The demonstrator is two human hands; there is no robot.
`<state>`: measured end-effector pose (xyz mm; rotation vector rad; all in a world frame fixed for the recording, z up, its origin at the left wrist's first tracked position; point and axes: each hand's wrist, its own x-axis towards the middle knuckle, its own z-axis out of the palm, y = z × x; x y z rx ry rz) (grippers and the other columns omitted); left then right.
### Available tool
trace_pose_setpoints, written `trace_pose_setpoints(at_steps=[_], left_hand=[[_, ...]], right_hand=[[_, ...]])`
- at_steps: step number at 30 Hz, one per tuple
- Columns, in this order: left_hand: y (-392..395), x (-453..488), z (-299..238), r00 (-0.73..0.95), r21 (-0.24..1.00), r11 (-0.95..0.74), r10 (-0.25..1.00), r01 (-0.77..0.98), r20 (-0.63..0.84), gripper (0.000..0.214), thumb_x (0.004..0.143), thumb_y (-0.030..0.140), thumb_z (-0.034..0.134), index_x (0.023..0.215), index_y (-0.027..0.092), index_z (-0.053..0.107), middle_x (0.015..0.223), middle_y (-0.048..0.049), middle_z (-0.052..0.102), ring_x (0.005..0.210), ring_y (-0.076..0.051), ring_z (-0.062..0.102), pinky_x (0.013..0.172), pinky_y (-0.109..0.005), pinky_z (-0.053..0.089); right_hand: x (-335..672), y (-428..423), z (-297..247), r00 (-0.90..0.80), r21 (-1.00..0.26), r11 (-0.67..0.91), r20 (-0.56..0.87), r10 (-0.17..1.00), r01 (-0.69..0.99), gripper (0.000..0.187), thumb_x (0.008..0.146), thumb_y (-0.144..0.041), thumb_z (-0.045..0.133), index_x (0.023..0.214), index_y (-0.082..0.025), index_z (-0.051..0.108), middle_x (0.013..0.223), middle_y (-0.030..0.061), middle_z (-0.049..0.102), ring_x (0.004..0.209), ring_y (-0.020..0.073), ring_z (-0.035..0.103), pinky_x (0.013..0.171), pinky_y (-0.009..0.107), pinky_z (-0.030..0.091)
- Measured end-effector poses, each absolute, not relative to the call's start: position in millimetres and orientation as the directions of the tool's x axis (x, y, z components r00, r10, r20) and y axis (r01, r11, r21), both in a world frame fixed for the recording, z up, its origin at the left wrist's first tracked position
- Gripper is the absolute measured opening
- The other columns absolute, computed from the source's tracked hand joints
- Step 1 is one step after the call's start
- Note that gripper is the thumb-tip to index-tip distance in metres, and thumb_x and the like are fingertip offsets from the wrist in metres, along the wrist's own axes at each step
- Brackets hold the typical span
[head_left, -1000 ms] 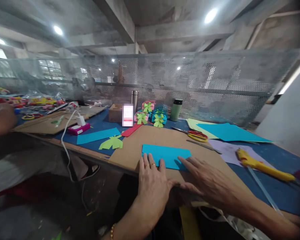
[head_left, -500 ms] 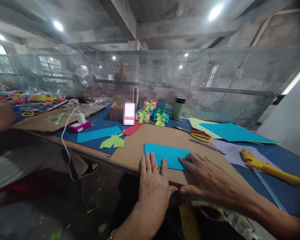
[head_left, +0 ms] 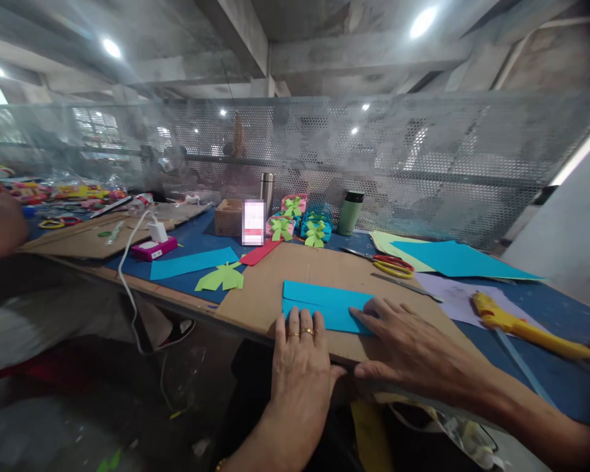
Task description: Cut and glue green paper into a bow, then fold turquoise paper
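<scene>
A folded piece of blue paper (head_left: 332, 301) lies flat on a brown cardboard sheet (head_left: 255, 298) at the table's near edge. My left hand (head_left: 302, 367) rests with its fingertips on the paper's lower left edge, fingers stretched out and two rings showing. The fingers of my right hand (head_left: 403, 337) press on the paper's right end, spread and flat, with the thumb lower at the cardboard's edge. A fold line runs along the upper left of the paper. Neither hand grips anything.
Scissors (head_left: 393, 265) and a thin metal blade (head_left: 408, 287) lie beyond the paper. At right are a yellow glue gun (head_left: 526, 328) and blue sheets (head_left: 465, 259). Green cut-outs (head_left: 221, 278), a blue strip (head_left: 194, 263) and a magenta power block (head_left: 154, 248) lie left. A co-worker's arm (head_left: 2, 226) shows far left.
My left hand has slid slightly toward me, its fingers now nearer the paper's lower edge and more of the fold line showing. My right hand has hardly moved.
</scene>
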<state>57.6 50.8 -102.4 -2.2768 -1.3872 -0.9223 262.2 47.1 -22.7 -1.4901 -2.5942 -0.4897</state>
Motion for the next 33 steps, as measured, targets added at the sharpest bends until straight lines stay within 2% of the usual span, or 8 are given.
trace_pose_setpoints(at_steps=[6, 10, 15, 22, 28, 33], left_hand=[[54, 51, -97, 0.363, 0.018, -0.497, 0.656, 0.867, 0.661, 0.09, 0.07, 0.063, 0.077, 0.136, 0.006, 0.055, 0.137, -0.0282, 0.057, 0.137, -0.042, 0.046, 0.113, -0.062, 0.035], [56, 47, -97, 0.366, 0.026, -0.507, 0.657, 0.862, 0.659, 0.087, 0.071, 0.063, 0.077, 0.136, 0.008, 0.056, 0.136, -0.0265, 0.059, 0.133, -0.041, 0.05, 0.113, -0.063, 0.035], [55, 47, -99, 0.356, 0.033, -0.509, 0.645, 0.86, 0.676, 0.088, 0.07, 0.062, 0.078, 0.136, 0.008, 0.056, 0.137, -0.0276, 0.058, 0.133, -0.042, 0.05, 0.111, -0.064, 0.037], [55, 45, -96, 0.356, 0.036, -0.506, 0.653, 0.862, 0.669, 0.087, 0.071, 0.063, 0.076, 0.136, 0.008, 0.056, 0.134, -0.0265, 0.061, 0.134, -0.041, 0.05, 0.115, -0.063, 0.033], [55, 44, -95, 0.374, -0.007, -0.5, 0.639, 0.866, 0.672, 0.09, 0.068, 0.064, 0.078, 0.135, 0.007, 0.056, 0.132, -0.0296, 0.061, 0.133, -0.042, 0.051, 0.114, -0.063, 0.033], [55, 47, -95, 0.384, -0.052, -0.475, 0.639, 0.879, 0.666, 0.09, 0.069, 0.064, 0.077, 0.135, 0.006, 0.057, 0.132, -0.0304, 0.06, 0.132, -0.044, 0.051, 0.112, -0.062, 0.036]], right_hand=[[265, 50, -24, -0.525, 0.191, 0.49, 0.264, 0.809, 0.85, 0.086, 0.078, -0.081, 0.055, 0.134, -0.016, 0.061, 0.124, 0.0201, 0.061, 0.116, 0.0402, 0.056, 0.099, 0.061, 0.041], [264, 52, -22, -0.541, 0.132, 0.525, 0.234, 0.808, 0.841, 0.085, 0.077, -0.08, 0.058, 0.135, -0.017, 0.058, 0.119, 0.0165, 0.064, 0.11, 0.0367, 0.058, 0.1, 0.058, 0.04], [262, 52, -19, -0.543, 0.12, 0.53, 0.222, 0.81, 0.839, 0.087, 0.075, -0.082, 0.058, 0.13, -0.014, 0.06, 0.113, 0.0152, 0.065, 0.104, 0.0347, 0.059, 0.099, 0.057, 0.04], [263, 51, -23, -0.545, 0.134, 0.528, 0.226, 0.808, 0.839, 0.084, 0.079, -0.081, 0.056, 0.132, -0.015, 0.057, 0.112, 0.0145, 0.064, 0.104, 0.0338, 0.058, 0.099, 0.056, 0.04], [268, 52, -30, -0.559, 0.145, 0.54, 0.265, 0.786, 0.829, 0.087, 0.079, -0.08, 0.056, 0.136, -0.015, 0.056, 0.117, 0.0168, 0.065, 0.109, 0.0365, 0.059, 0.102, 0.06, 0.037], [267, 51, -29, -0.555, 0.164, 0.53, 0.234, 0.798, 0.832, 0.089, 0.08, -0.079, 0.055, 0.137, -0.011, 0.055, 0.121, 0.0199, 0.065, 0.114, 0.0386, 0.059, 0.104, 0.062, 0.037]])
